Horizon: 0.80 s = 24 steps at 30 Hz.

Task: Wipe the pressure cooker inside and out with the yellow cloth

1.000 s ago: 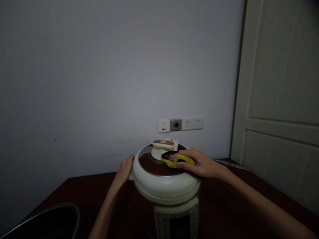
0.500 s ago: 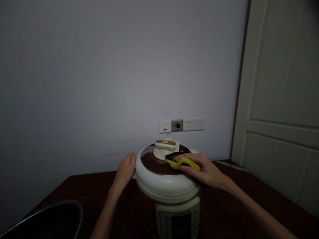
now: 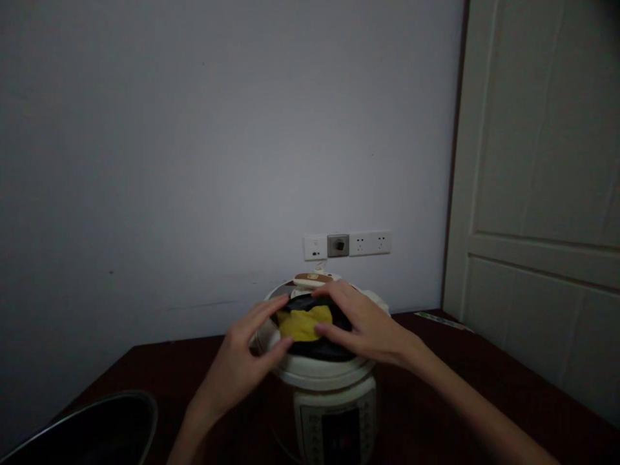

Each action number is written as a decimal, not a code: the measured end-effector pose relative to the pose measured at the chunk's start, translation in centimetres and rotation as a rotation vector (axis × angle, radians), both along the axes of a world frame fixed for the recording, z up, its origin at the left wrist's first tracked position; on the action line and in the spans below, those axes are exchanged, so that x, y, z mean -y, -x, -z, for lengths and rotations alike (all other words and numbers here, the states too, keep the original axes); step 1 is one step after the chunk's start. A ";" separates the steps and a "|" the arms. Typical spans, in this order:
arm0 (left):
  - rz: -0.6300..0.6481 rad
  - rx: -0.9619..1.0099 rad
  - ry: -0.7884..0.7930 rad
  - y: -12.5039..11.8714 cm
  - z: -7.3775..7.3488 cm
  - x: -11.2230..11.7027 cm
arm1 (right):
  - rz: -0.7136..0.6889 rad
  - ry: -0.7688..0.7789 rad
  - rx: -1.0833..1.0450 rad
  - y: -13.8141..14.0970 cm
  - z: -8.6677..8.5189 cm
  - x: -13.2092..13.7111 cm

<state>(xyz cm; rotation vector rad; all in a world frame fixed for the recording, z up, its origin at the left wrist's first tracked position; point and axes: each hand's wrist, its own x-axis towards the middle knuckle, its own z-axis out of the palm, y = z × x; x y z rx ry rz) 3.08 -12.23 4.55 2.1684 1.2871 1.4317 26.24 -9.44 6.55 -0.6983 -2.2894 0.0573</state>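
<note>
A cream electric pressure cooker [image 3: 334,413] stands on a dark wooden table [image 3: 436,413] in front of me. A yellow and black cloth [image 3: 306,324] lies spread over its lid. My right hand [image 3: 363,326] rests on the cloth's right side, thumb and fingers pinching its edges. My left hand [image 3: 247,358] is at the lid's left rim, fingers curled onto the cloth's left edge. The lid's cream and brown handle [image 3: 312,279] shows just behind my hands.
A dark metal bowl or pot rim [image 3: 97,429] sits at the lower left. A row of wall sockets [image 3: 346,245] is behind the cooker, with a plug in one. A cream door [image 3: 542,206] stands at the right.
My left hand moved from the cooker's side up onto the lid. The cloth, bunched under my right hand before, is now opened out between both hands.
</note>
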 end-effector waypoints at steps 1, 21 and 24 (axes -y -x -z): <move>0.072 -0.053 0.042 -0.2 0.0 0.2 | -0.024 0.029 0.015 -0.7 0.1 0.4; -0.050 0.310 0.141 -0.6 -2.9 -4.4 | -0.116 0.139 -0.075 0.2 -1.5 -0.2; -0.065 0.349 0.096 -1.3 -2.6 -4.8 | -0.034 0.155 -0.110 1.0 -1.0 0.7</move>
